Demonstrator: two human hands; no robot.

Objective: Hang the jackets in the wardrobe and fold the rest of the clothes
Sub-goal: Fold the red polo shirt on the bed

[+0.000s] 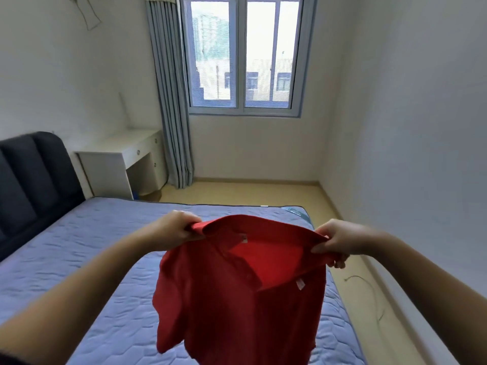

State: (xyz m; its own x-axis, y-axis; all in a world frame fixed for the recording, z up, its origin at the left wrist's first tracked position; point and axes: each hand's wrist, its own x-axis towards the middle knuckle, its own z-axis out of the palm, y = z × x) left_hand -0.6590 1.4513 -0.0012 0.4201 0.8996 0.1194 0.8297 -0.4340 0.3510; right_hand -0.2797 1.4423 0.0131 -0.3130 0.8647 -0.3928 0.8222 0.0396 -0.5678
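Hanging from both hands above the bed, the red polo shirt could slump or slide off the bed's edge if either pinch loosens. Left hand and right hand, arms extended forward, each clamp one shoulder between thumb and curled fingers.

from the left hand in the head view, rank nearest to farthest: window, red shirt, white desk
1. red shirt, gripped by the left hand
2. white desk, past the bed, left
3. window, in the far wall
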